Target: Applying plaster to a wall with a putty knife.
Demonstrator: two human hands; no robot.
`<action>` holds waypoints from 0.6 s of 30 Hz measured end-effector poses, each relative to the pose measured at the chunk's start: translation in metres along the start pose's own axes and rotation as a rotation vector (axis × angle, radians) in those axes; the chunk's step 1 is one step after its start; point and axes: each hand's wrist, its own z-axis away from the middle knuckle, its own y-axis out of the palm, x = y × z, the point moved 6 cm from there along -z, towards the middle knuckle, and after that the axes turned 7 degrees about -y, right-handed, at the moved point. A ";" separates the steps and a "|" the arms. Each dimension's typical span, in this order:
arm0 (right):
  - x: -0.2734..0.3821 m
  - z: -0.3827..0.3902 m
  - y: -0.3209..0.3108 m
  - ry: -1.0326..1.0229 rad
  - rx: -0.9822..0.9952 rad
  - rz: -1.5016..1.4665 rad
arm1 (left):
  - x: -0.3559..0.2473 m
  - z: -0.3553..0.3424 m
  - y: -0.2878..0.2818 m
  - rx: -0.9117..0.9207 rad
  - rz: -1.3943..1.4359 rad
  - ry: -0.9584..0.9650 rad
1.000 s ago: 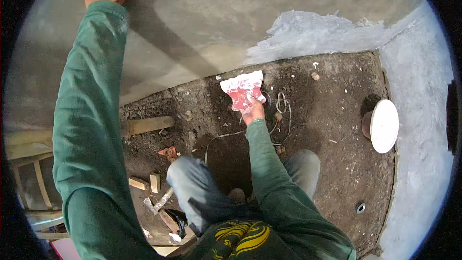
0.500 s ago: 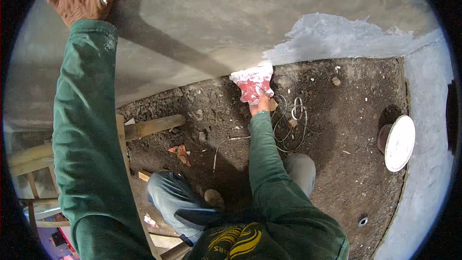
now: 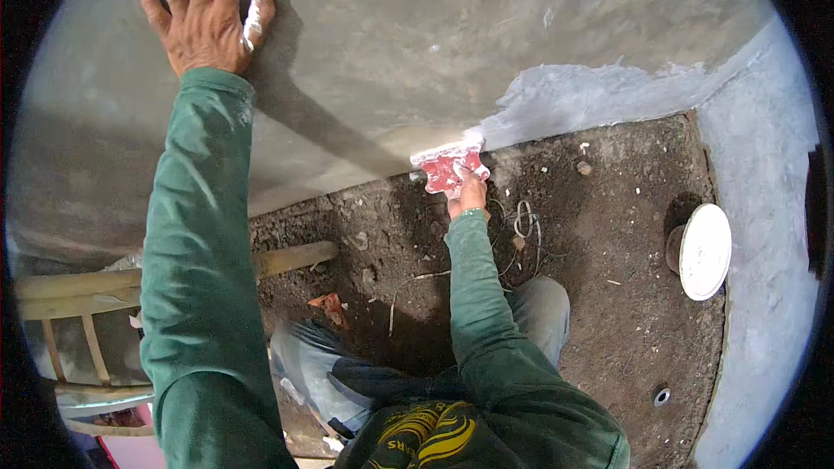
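High on the grey wall [image 3: 365, 26], my left hand [image 3: 204, 22] rests with its fingers spread; white paste coats its thumb. My right hand [image 3: 467, 194] grips a red scraper [image 3: 445, 169] smeared with white paste, its coated edge at the foot of the wall. A pale white coat [image 3: 591, 91] covers the lower wall to the right of the scraper.
Rough dirt [image 3: 625, 321] lies around my knees. A round white lid [image 3: 705, 252] sits on a dark base at right, beside a pale side wall [image 3: 756, 339]. A wooden pole [image 3: 295, 256] and frames are at left; tangled cord [image 3: 521, 226] lies near my right hand.
My right hand has carried the scraper up against the wall's foot, and its white edge looks thinner. My left hand has shifted on the wall, with its whole spread shape now visible.
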 end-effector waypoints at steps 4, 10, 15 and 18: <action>0.029 0.014 0.029 -0.093 0.049 0.066 | 0.000 0.001 0.002 0.031 -0.003 -0.036; 0.079 0.062 0.097 -0.175 0.086 0.129 | 0.003 0.000 -0.004 0.083 0.030 -0.060; 0.120 0.094 0.131 -0.392 -0.019 0.212 | 0.000 -0.003 -0.008 0.103 0.054 -0.064; 0.144 0.109 0.126 -0.381 0.209 0.156 | 0.001 -0.002 -0.019 0.129 0.054 -0.047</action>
